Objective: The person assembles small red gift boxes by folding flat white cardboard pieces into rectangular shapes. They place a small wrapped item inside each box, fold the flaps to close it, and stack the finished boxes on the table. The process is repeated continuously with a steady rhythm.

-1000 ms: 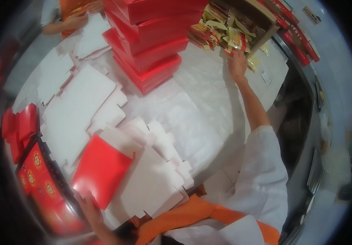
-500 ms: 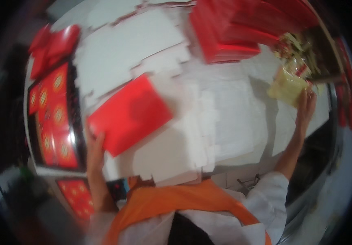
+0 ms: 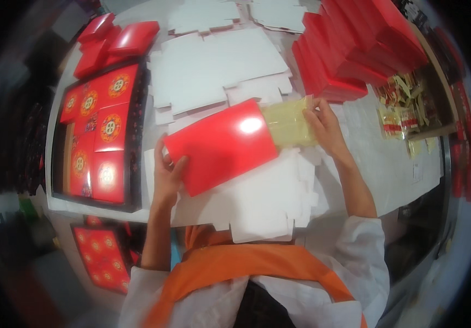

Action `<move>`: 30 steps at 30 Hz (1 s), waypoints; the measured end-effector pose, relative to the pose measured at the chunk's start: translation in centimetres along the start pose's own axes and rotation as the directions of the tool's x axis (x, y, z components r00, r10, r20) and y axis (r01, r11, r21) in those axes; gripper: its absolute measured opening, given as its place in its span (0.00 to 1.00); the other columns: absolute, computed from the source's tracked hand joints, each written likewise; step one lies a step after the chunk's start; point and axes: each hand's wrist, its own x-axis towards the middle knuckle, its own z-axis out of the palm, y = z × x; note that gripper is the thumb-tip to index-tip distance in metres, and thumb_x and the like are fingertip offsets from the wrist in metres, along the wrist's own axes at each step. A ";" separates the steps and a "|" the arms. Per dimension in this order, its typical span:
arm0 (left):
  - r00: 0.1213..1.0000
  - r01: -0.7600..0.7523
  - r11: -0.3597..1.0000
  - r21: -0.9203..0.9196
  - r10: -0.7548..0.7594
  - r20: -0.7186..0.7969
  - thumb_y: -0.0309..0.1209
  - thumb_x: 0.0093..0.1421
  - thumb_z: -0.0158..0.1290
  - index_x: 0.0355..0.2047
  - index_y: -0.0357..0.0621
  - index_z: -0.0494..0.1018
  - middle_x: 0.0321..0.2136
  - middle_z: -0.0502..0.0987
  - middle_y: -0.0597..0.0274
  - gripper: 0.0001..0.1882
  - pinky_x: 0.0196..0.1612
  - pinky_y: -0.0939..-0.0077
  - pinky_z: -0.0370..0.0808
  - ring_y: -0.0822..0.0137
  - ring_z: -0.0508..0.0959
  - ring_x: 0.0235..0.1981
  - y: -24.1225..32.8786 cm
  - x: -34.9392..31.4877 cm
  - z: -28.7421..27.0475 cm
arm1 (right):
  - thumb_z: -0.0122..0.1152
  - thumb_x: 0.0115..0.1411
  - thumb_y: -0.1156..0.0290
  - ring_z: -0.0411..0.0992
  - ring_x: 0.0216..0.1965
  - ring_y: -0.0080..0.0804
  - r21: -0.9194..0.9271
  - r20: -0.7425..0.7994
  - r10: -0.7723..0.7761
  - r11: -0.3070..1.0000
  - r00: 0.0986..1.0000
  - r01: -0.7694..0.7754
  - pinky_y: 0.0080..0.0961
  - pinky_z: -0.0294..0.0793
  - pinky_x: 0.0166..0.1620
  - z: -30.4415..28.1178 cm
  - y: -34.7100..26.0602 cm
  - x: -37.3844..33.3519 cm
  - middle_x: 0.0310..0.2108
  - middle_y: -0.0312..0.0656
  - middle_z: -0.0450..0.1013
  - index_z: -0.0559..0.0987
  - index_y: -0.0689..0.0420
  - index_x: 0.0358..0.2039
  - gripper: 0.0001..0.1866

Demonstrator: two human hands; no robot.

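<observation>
My left hand [image 3: 170, 167] grips the left end of a flat red box [image 3: 222, 147], thumb on its upper face and fingers at its edge. The box is held tilted above white card sheets. At its right end is a pale yellow clear-wrapped packet [image 3: 290, 126]. My right hand [image 3: 326, 127] pinches that packet by its right edge. The packet's left end is hidden at the box's end and seems to lie partly inside it.
Stacks of white flat cartons [image 3: 219, 68] cover the table's middle. Red boxes [image 3: 345, 54] are piled at far right, beside an open carton [image 3: 438, 109] of small wrapped packets. At left stands a dark tray [image 3: 134, 136] of patterned red boxes, with plain red boxes [image 3: 137, 37] behind.
My right hand has brought the yellow packet leftward from beside the open carton to the red box's right end. The red box, still in my left hand, now has the packet against it.
</observation>
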 end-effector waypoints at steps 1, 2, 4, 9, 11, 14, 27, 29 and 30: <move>1.000 0.003 1.000 -0.022 -0.003 -0.008 0.27 0.53 0.51 0.59 0.46 0.43 0.41 0.70 0.52 0.37 0.43 0.73 0.71 0.63 0.72 0.42 0.0 -0.3 -0.2 | 0.46 0.58 0.72 0.67 0.28 0.20 -0.024 0.016 0.013 1.000 1.000 -0.012 0.18 0.66 0.31 0.7 -0.2 0.3 0.27 0.39 0.70 0.64 0.60 0.34 0.06; 0.999 -0.024 0.998 -0.050 0.022 -0.023 0.26 0.54 0.49 0.59 0.46 0.42 0.38 0.71 0.53 0.36 0.39 0.74 0.73 0.63 0.73 0.38 -0.3 -0.4 -0.5 | 0.46 0.58 0.72 0.66 0.29 0.20 -0.050 0.033 0.023 0.999 0.999 -0.022 0.18 0.66 0.31 1.1 -0.5 0.6 0.28 0.39 0.70 0.65 0.60 0.35 0.06; 0.997 -0.039 0.994 -0.106 0.045 0.058 0.25 0.55 0.48 0.59 0.45 0.41 0.37 0.72 0.55 0.35 0.34 0.75 0.75 0.65 0.75 0.35 -0.8 -0.7 -1.0 | 0.46 0.58 0.72 0.66 0.31 0.20 -0.074 0.053 -0.010 0.997 0.999 0.014 0.17 0.66 0.32 2.3 -0.8 0.8 0.30 0.40 0.69 0.65 0.61 0.38 0.08; 0.999 -0.025 0.999 -0.039 0.027 0.045 0.23 0.54 0.49 0.59 0.52 0.43 0.46 0.65 0.55 0.36 0.46 0.74 0.68 0.68 0.68 0.44 -3.2 1.0 -0.1 | 0.39 0.61 0.64 0.64 0.42 0.28 -0.057 0.098 -0.058 0.996 0.994 0.064 0.23 0.61 0.46 6.0 -1.5 1.3 0.38 0.43 0.67 0.69 0.64 0.42 0.17; 0.991 -0.128 0.966 -0.224 0.135 0.016 0.30 0.53 0.51 0.59 0.49 0.44 0.40 0.66 0.56 0.36 0.40 0.77 0.69 0.69 0.69 0.37 -3.3 0.1 -0.2 | 0.38 0.61 0.61 0.66 0.43 0.32 0.087 0.152 0.138 0.984 0.979 -0.152 0.24 0.62 0.46 5.8 -6.0 -0.6 0.39 0.45 0.68 0.66 0.64 0.44 0.19; 1.000 -0.026 0.938 -0.346 0.019 -0.024 0.30 0.55 0.49 0.59 0.48 0.40 0.43 0.64 0.54 0.36 0.43 0.74 0.68 0.66 0.67 0.43 0.0 -1.5 -1.2 | 0.39 0.60 0.62 0.66 0.44 0.35 -0.001 0.073 -0.088 0.996 0.993 0.089 0.27 0.63 0.47 4.6 -8.2 -2.4 0.41 0.46 0.68 0.62 0.63 0.48 0.20; 0.978 0.055 0.998 0.033 -0.060 0.201 0.37 0.56 0.49 0.56 0.43 0.47 0.49 0.59 0.50 0.32 0.52 0.71 0.59 0.63 0.61 0.51 -4.1 -11.1 -0.6 | 0.46 0.56 0.75 0.66 0.36 0.26 0.115 -0.232 -0.134 0.980 0.963 0.164 0.21 0.66 0.40 8.5 -5.0 -6.9 0.35 0.42 0.68 0.68 0.64 0.36 0.08; 0.877 0.225 0.972 0.069 -0.233 0.420 0.40 0.56 0.49 0.56 0.43 0.48 0.50 0.59 0.50 0.32 0.52 0.72 0.60 0.63 0.61 0.51 -5.1 -12.9 -2.0 | 0.42 0.57 0.78 0.67 0.29 0.25 0.217 -0.063 -0.063 0.973 0.996 0.075 0.20 0.68 0.36 9.9 -5.3 -8.6 0.28 0.40 0.70 0.69 0.63 0.33 0.06; 0.893 0.191 0.982 -0.011 -0.169 0.417 0.40 0.56 0.48 0.56 0.44 0.48 0.50 0.59 0.50 0.32 0.52 0.73 0.60 0.63 0.61 0.50 -5.4 -13.4 -1.8 | 0.42 0.57 0.79 0.67 0.30 0.25 0.228 -0.008 -0.050 0.972 0.999 0.051 0.20 0.68 0.37 10.7 -5.1 -9.6 0.28 0.41 0.70 0.68 0.63 0.32 0.06</move>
